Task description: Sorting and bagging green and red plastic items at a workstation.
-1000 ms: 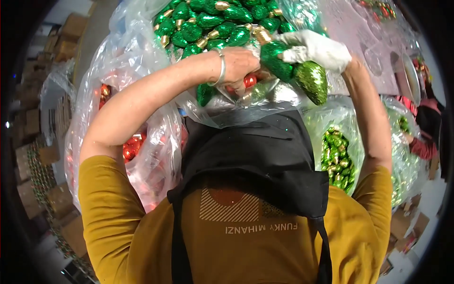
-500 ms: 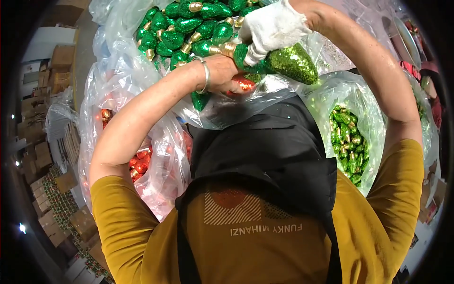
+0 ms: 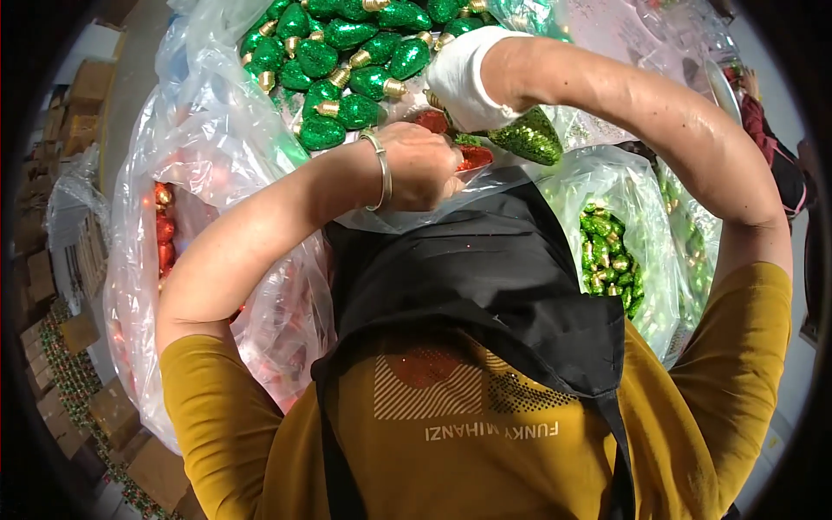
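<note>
Bare and wearing a bangle, my left hand (image 3: 416,169) is closed at the near edge of the plastic-lined pile. What its fingers hold is hidden; a red glittery piece (image 3: 474,158) shows just past the fingertips. My right hand (image 3: 471,76), in a white glove, bends down just beyond it, its fingers out of sight behind the wrist. A large light-green glittered bulb ornament (image 3: 527,139) sticks out beneath the glove, point to the right. Another red patch (image 3: 431,120) shows between the hands. Dark-green glittered bulb ornaments (image 3: 349,33) with gold caps lie heaped beyond my left hand.
On the left stands a clear plastic bag (image 3: 269,338) with red ornaments (image 3: 165,230). To the right, another clear bag (image 3: 654,230) holds small green ornaments (image 3: 611,260). A black apron (image 3: 468,260) covers my lap. Cardboard boxes (image 3: 113,407) stand far left.
My right hand has turned downward, hiding its fingers, and the light-green bulb has shifted slightly left. A dark-green bulb that hung below my left hand no longer shows there.
</note>
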A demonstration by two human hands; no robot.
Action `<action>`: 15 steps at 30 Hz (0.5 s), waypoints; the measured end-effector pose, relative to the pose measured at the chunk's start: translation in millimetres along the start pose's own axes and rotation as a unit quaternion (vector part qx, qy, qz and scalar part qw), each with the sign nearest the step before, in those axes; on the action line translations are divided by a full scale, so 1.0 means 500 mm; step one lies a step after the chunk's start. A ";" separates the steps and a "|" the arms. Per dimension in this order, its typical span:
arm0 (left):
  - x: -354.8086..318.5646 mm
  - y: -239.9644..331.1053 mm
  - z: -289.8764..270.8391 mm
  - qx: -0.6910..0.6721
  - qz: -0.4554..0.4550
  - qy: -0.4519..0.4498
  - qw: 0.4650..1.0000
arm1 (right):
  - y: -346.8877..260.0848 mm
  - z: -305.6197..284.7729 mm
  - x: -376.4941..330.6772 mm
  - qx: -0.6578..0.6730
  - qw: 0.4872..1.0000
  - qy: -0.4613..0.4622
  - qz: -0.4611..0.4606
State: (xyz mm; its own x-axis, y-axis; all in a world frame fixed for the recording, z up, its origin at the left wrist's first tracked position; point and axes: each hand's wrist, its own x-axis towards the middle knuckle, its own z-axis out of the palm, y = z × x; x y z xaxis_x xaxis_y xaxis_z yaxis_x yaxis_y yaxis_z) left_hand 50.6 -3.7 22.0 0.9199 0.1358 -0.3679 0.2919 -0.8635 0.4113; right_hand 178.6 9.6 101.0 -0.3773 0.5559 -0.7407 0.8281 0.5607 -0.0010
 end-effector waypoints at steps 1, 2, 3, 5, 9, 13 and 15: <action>0.002 0.001 -0.006 -0.002 -0.011 -0.013 1.000 | -0.004 0.007 -0.001 0.010 0.999 0.040 0.012; 0.005 0.000 -0.008 -0.003 -0.023 -0.027 0.999 | -0.008 0.010 -0.001 0.020 0.996 0.081 0.023; 0.007 0.000 -0.007 -0.005 -0.020 -0.022 1.000 | -0.011 0.011 0.003 0.017 0.997 0.076 0.026; 0.010 -0.001 -0.004 -0.002 -0.018 -0.015 1.000 | -0.019 0.010 0.013 0.013 0.997 0.069 0.044; 0.006 -0.015 0.015 0.014 -0.002 0.021 1.000 | -0.017 -0.004 0.020 0.031 0.996 0.000 0.081; 0.002 -0.020 0.020 0.030 0.010 0.035 0.999 | 0.021 0.009 -0.001 0.051 0.998 0.019 0.021; 0.001 -0.020 0.020 0.036 0.010 0.033 0.999 | 0.021 0.009 -0.004 0.056 0.997 0.045 -0.018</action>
State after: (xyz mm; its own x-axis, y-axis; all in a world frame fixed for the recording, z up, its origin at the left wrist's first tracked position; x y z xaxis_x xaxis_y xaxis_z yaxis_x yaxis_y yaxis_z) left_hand 45.3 0.0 9.4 0.9410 0.1476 -0.3044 0.2563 -0.8985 0.3564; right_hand 190.2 11.4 99.4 -0.4385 0.5927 -0.6756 0.8528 0.5116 -0.1047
